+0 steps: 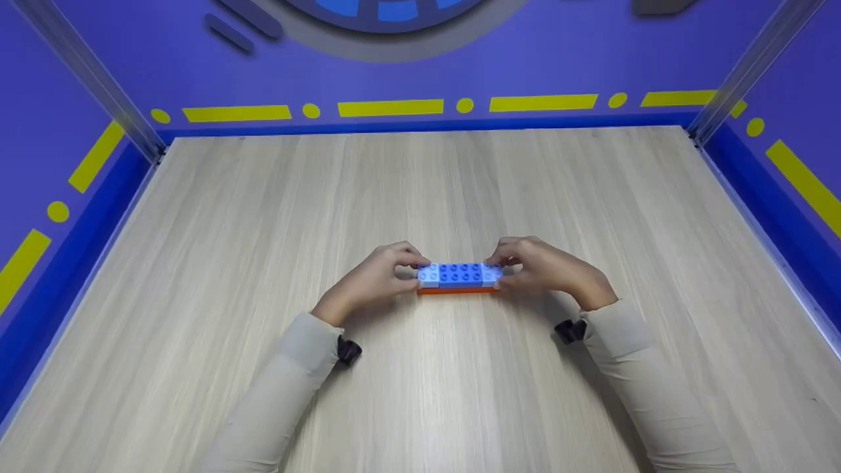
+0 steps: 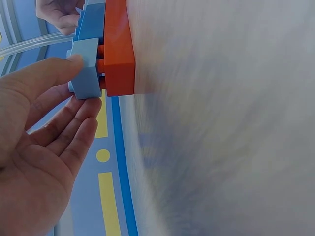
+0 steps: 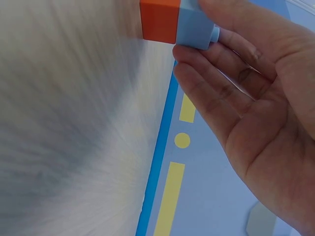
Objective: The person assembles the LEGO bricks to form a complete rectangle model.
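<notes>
A long orange toy brick lies on the table, with a row of bricks along its top: a studded blue brick in the middle and a light blue one at each end. My left hand pinches the left light blue brick between thumb and fingers. In the left wrist view that brick sits slightly raised, with orange studs showing in the gap. My right hand pinches the right light blue brick, which meets the orange brick without a visible gap in the right wrist view.
The wood-grain table extends around the bricks on all sides. Blue-purple panels with yellow markings stand along its back, left and right edges. A dark wrist device sits at the left cuff, another device at the right.
</notes>
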`<state>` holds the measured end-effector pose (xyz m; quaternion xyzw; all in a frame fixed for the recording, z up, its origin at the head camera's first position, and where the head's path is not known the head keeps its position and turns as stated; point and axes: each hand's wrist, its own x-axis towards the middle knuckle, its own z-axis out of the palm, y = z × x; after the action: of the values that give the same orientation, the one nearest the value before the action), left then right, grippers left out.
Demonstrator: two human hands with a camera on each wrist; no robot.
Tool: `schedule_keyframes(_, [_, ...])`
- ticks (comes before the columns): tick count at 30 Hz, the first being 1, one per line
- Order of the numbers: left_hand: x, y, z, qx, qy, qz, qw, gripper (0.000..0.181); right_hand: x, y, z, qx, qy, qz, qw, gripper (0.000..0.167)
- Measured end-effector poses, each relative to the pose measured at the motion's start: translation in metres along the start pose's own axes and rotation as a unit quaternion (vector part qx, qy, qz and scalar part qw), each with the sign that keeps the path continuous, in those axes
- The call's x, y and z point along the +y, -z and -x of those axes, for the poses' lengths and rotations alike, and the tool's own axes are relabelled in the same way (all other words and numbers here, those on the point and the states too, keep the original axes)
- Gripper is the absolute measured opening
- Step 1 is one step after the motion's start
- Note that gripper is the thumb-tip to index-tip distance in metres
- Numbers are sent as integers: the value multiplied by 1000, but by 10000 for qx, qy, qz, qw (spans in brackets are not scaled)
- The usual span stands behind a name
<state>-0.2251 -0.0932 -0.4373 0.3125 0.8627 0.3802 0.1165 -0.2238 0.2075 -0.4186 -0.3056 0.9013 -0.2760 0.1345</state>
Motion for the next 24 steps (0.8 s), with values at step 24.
schedule_keyframes(24, [0, -2, -5, -22, 57, -109, 9999, 35, 0, -1, -1, 7, 10, -23, 10000, 27])
